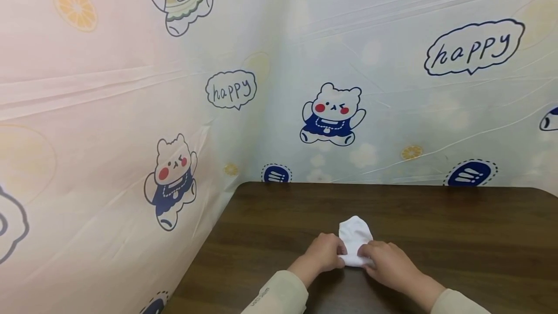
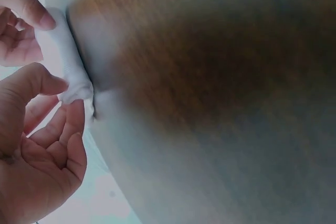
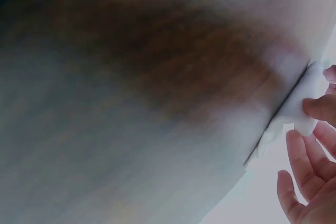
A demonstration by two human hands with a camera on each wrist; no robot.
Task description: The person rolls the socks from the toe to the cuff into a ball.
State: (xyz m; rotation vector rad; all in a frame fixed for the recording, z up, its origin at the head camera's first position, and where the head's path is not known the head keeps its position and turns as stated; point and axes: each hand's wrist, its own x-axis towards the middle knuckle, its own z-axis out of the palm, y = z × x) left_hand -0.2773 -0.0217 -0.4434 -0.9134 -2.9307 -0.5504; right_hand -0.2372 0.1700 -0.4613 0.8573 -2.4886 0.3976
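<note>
A small white cloth (image 1: 355, 239) is laid on the dark wooden worktop (image 1: 457, 236), near its front edge. Its near end is pinched by the left hand (image 1: 324, 253) and gripped by the right hand (image 1: 390, 265), thumbs and fingers curled round it. A cartoon-bear sheet (image 1: 174, 110) is hung behind.

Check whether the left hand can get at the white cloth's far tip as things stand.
Probably yes. The left hand already pinches the near end of the white cloth, as does the right hand. The far tip lies bare on the wooden table, with nothing lying across it.
</note>
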